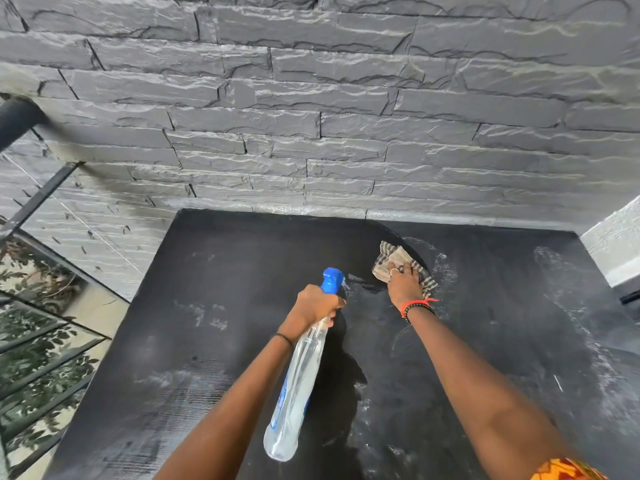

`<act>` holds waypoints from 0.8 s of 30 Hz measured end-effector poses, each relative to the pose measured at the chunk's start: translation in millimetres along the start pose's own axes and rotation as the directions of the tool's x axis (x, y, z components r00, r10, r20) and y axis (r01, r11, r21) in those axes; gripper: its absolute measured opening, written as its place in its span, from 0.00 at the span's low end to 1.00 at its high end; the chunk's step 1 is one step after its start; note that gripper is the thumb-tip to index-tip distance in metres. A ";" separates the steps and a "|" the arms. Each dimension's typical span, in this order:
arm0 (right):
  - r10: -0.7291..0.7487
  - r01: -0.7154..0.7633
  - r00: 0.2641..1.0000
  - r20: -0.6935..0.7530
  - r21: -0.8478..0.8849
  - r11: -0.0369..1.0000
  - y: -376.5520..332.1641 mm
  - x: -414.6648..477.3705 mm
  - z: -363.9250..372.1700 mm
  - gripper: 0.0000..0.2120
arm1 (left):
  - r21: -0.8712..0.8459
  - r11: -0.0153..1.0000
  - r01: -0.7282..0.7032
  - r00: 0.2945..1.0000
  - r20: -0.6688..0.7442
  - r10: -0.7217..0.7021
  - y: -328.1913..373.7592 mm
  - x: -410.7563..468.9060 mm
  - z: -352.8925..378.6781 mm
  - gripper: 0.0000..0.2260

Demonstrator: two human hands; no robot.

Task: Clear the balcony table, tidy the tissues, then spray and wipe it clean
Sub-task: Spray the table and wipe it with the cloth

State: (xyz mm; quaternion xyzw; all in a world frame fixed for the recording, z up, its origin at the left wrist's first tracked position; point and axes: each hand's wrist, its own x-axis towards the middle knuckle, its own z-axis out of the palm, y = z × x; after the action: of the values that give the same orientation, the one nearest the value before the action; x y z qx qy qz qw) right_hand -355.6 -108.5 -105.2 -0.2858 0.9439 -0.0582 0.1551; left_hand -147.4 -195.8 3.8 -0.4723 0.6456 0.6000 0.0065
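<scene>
A black table (pixel 214 306) fills the lower view, dusty with grey smears and wet streaks. My left hand (pixel 317 303) grips the neck of a clear spray bottle (pixel 294 386) with a blue trigger head, its nozzle pointing at the table's far middle. My right hand (pixel 403 280) presses flat, fingers spread, on a checked beige cloth (pixel 389 259) lying on the tabletop near the far edge. A dark wet arc curves around the cloth.
A grey stone-clad wall (pixel 329 116) rises right behind the table. On the left, a black metal railing (pixel 38 199) with glass panels shows foliage below. A white wall section (pixel 616 244) stands at the far right.
</scene>
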 end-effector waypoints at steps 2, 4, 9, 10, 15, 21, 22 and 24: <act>0.000 0.000 1.000 -0.003 -0.007 1.000 -0.1 -1.0 0.1 0.26 | -0.005 1.000 -0.017 1.000 -0.018 0.017 -3.9 -2.5 1.5 0.09; 0.002 -0.002 1.000 -0.007 -0.009 1.000 -0.7 -2.0 -0.5 0.26 | -0.017 0.999 -0.043 0.998 -0.044 0.042 -7.2 -4.0 0.9 0.09; -0.024 0.024 1.000 0.007 -0.015 1.000 -14.5 -5.4 -0.8 0.26 | -0.078 0.996 -0.043 0.998 -0.058 0.039 -14.0 -3.8 -11.9 0.09; -0.052 0.052 0.999 0.004 -0.018 0.998 -21.8 -7.1 0.4 0.26 | -0.078 0.996 -0.048 0.997 -0.068 0.043 -15.2 -3.3 -15.2 0.09; -0.254 0.255 0.967 0.028 -0.047 0.966 -80.0 -23.4 16.0 0.21 | -0.102 0.994 -0.031 0.994 -0.105 0.020 -24.8 -1.1 -35.9 0.09; -0.414 0.418 0.908 0.061 -0.094 0.903 -91.6 -83.5 42.1 0.20 | -0.091 0.996 -0.024 0.989 -0.149 0.010 -33.0 -2.1 -53.1 0.08; -0.439 0.441 0.897 0.050 -0.101 0.892 -82.7 -97.6 42.4 0.22 | -0.095 0.995 -0.026 0.989 -0.150 0.011 -33.3 -2.2 -53.8 0.08; -0.485 0.485 0.874 0.032 -0.121 0.866 -57.4 -120.9 41.2 0.26 | -0.110 0.993 -0.030 0.989 -0.147 0.013 -33.9 -2.8 -53.8 0.09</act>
State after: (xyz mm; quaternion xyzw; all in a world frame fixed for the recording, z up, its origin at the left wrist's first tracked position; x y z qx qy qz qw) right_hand -216.9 -89.6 -101.4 -0.5226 0.8437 -0.0360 0.1175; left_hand -94.9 -230.5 -5.6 -0.5077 0.6146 0.5992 -0.0740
